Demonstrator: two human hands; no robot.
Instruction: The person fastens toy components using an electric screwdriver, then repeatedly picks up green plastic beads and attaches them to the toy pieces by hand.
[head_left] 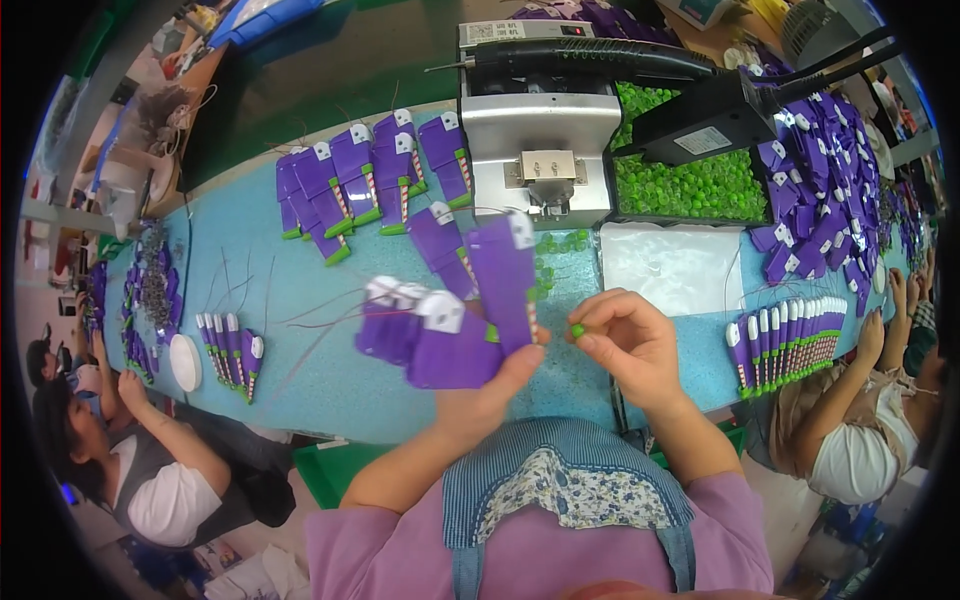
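Observation:
My left hand (478, 402) is closed around a bundle of flat purple pieces (452, 358) with white ends and thin dark strings; the bundle is blurred. One purple piece (503, 270) stands up from that hand, with a green, striped edge low down by my fingertips. To its right, my right hand (637, 348) pinches a small green bead-like part (577, 330) between thumb and forefinger, a short gap away from the purple piece. Another purple piece (437, 243) lies on the blue mat (330, 320) just beyond the bundle.
Ahead stands a silver machine (540, 125) with a black pen-shaped tool (590, 60) across its top. A black tray holds green beads (690, 185); a few beads (562, 243) lie loose. Beside are a white sheet (672, 265), heaped purple pieces (815, 205) and laid-out rows (360, 175). Co-workers sit either side.

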